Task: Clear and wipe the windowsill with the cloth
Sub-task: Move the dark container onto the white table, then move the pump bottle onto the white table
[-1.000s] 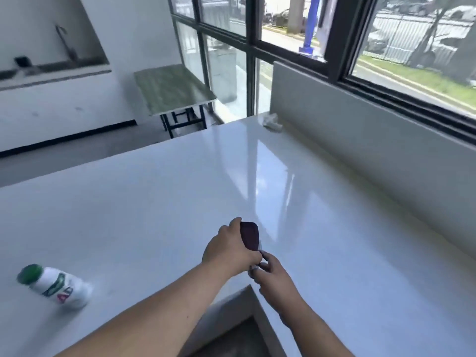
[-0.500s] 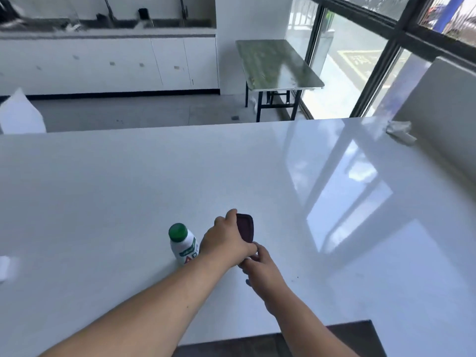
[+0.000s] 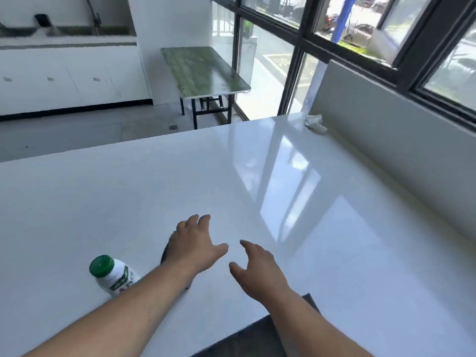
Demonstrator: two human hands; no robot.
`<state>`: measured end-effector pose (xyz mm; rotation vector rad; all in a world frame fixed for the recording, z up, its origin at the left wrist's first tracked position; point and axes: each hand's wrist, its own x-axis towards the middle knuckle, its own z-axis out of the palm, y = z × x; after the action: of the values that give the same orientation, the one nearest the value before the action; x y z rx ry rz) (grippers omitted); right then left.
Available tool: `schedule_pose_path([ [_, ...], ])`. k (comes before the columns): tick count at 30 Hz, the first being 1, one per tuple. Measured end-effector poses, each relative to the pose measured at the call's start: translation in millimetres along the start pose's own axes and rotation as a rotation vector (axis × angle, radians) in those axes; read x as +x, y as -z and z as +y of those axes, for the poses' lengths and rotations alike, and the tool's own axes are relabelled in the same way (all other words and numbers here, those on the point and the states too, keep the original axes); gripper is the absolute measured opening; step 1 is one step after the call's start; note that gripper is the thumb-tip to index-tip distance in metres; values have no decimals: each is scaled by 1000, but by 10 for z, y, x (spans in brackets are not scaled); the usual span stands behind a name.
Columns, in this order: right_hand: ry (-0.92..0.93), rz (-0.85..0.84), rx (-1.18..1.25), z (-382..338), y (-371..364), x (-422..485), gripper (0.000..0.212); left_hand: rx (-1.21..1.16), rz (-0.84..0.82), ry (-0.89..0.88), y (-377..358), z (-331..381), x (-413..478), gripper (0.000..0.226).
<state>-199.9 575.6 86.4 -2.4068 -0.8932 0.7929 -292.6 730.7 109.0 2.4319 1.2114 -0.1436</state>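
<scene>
Cloth (image 3: 315,123) crumpled by far wall, long axis perhaps diagonal, both hands' (image 3: 194,244) grip spread apart, empty

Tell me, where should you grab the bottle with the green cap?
Probably around its white middle. The bottle stands on the counter, cap on top, close beside the left forearm, so the left hand could come from the side and wrap around the round body below the cap.

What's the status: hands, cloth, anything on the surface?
Left hand and right hand open, empty. Crumpled cloth untouched, far corner by wall. Bottle and dark object beside left forearm.
</scene>
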Motion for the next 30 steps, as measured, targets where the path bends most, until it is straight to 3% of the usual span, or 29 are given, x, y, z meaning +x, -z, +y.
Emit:
schedule_pose_path([
  [4,-54,300,-152,788,1131,-431,83,-10,-43,-229,116,1180,-63,97],
  [13,-582,731,-156,3461,2935,-3048,94,30,-206,-843,-633,4617,-1493,94],
  [21,-999,915,-35,5350,3212,-5519,91,162,-379,-1310,-2085,6875,-3712,94],
  [26,-1172,949,54,6210,3049,-6436,87,253,-516,-1410,-2981,7617,-4740,96],
  [30,-1237,931,215,6838,2861,-6672,95,290,-575,-1429,-3634,7976,-5269,109],
])
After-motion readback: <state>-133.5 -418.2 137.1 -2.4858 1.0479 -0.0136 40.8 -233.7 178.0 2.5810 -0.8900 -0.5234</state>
